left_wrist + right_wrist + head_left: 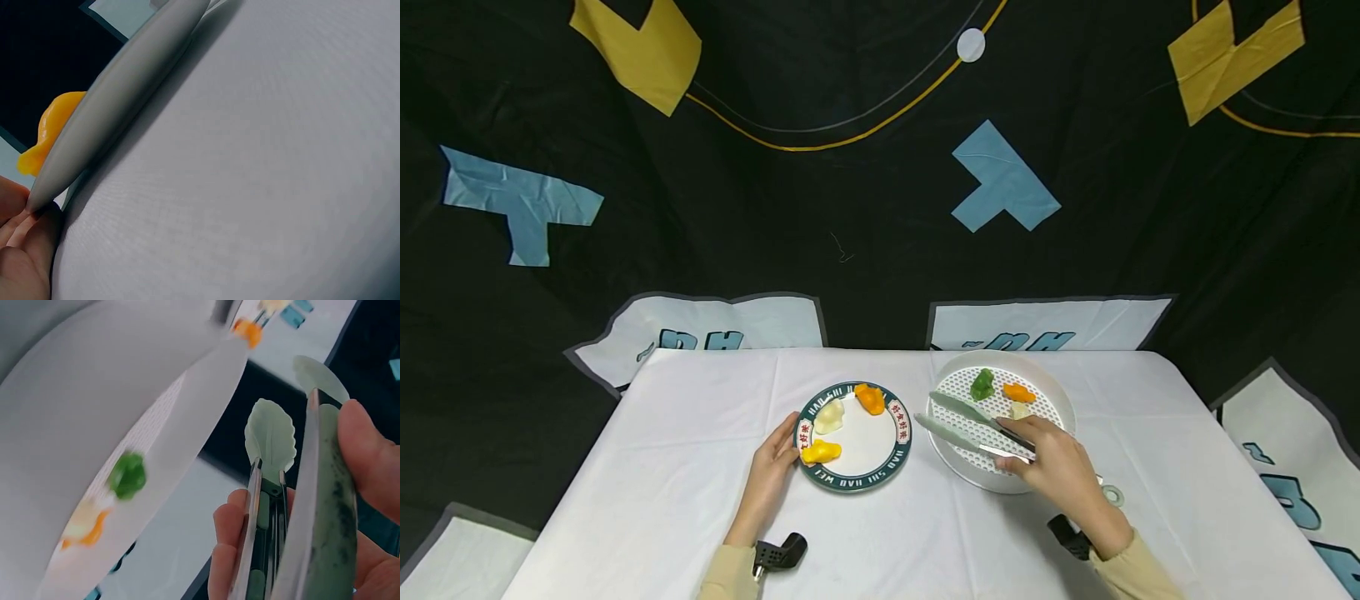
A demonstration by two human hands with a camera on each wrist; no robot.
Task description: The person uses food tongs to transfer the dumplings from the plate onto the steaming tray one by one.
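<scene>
My left hand (774,457) pinches the left rim of a round plate (859,482) with a dark green lettered border; in the left wrist view the thumb lies above the rim and fingers are beneath it. On the plate are a yellow pepper-like piece (821,452), an orange piece (870,399) and a pale piece (830,417). My right hand (1060,461) holds green-tipped tongs (958,407), their arms spread with nothing between the tips. Below them stands a white perforated basket (987,481) bearing a green piece (982,384), an orange piece (1018,392) and a partly hidden pale piece (1019,410).
A white cloth covers the table (685,433). Behind it hangs a black curtain (775,233) with blue and gold shapes. Beyond my right wrist, a small pale green ring (1112,496) at the tongs' rear end shows.
</scene>
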